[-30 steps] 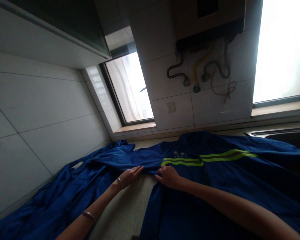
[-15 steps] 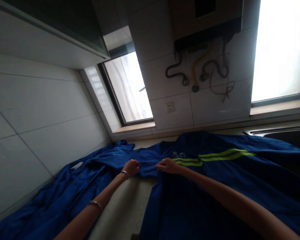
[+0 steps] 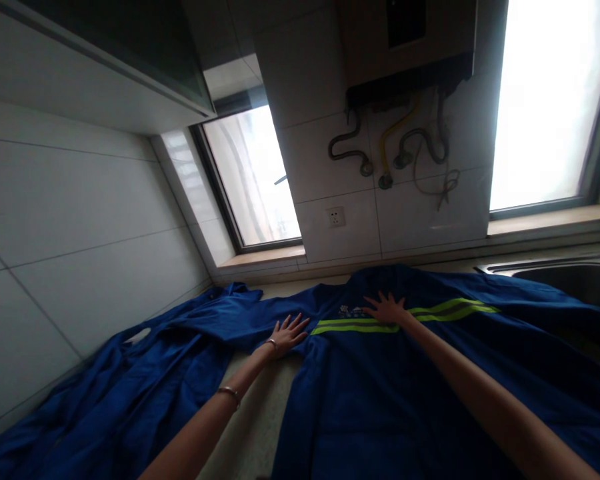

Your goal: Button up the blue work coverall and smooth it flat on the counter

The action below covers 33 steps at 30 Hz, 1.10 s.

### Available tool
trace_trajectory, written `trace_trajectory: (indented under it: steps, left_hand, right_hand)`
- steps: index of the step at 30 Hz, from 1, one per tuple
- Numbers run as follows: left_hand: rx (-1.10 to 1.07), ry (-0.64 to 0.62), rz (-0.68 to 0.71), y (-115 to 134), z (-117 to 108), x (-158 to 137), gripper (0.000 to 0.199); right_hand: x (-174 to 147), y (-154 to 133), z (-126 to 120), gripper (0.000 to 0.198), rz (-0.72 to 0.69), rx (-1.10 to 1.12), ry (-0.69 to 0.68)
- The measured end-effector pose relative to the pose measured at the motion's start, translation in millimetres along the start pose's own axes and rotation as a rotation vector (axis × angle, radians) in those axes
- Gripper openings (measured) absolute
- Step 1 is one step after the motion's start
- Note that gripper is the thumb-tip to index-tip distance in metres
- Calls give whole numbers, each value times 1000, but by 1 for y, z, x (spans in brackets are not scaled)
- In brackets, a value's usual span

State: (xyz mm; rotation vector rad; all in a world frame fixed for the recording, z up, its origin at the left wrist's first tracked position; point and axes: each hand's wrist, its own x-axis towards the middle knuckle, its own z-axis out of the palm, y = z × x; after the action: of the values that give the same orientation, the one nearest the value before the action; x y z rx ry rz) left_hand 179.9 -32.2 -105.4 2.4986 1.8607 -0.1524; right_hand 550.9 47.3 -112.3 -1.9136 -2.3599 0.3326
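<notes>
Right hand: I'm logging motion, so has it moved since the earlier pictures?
Yes. Against the socket, the right hand has moved rightward and up the picture, and is now spread over the jacket.

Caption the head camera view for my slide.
Left hand and right hand spread on a blue jacket with lime stripes.

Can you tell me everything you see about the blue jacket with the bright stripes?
The blue jacket looks like cloth. Yellow-green stripes with a darker middle band cross its chest, and above them is a small pale print, too blurry to read. It lies spread on the counter, a bit wrinkled, one sleeve stretched left, the other side reaching toward the sink. The open left hand rests on the left-side sleeve; the right hand, fingers spread, is on the chest.
</notes>
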Motion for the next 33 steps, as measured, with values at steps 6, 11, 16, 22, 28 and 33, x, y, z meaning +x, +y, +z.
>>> trace_trajectory:
  steps: [6,11,16,22,28,33]
  left_hand:
    - [44,-108,-27,12,-26,2,53]
    - [52,-28,-141,63,-36,20,53]
    - [-4,60,-43,99,-15,30,59]
    - [-52,1,35,84,-9,33,58]
    - [-1,52,90,85,-16,35,55]
    - [85,146,291,97,-16,27,49]
  right_hand:
    - [-14,23,-24,54,-148,151,120]
    - [-56,69,-33,49,-105,67,284]
    - [-88,100,-10,60,54,-100,152]
    - [-72,116,-8,59,42,-103,120]
    - [-61,117,-15,59,54,-97,100]
    - [-85,95,-30,52,-4,-142,175]
